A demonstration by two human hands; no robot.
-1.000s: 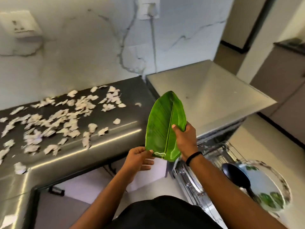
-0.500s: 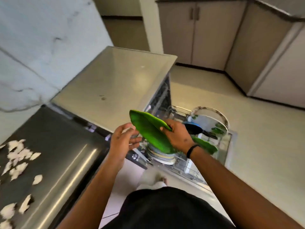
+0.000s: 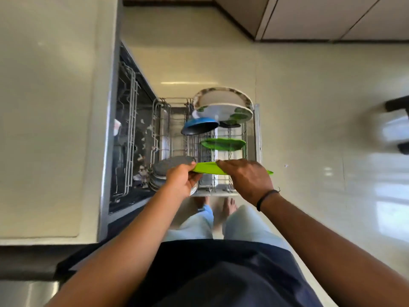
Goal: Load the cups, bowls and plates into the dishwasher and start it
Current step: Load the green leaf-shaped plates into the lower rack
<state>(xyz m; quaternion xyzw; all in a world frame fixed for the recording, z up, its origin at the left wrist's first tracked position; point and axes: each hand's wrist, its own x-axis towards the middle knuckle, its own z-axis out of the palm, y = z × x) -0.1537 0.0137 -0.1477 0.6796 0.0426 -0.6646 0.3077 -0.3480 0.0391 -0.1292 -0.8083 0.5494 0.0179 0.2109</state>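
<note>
Both our left hand (image 3: 182,178) and right hand (image 3: 246,177) are gripping the leaf-shaped green plate (image 3: 208,168) edge-on just above the lower rack (image 3: 256,134), already carrying several dishes, so slotting and starting are still waiting

Both hands grip leaf plate (image 3: 208,168) over rack (image 3: 221,189)

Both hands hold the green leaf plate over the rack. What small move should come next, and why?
Probably lower the leaf-shaped plate on edge into the free rack tines below. Left hand and right hand hold it above them, nearer than the other green plate.
</note>
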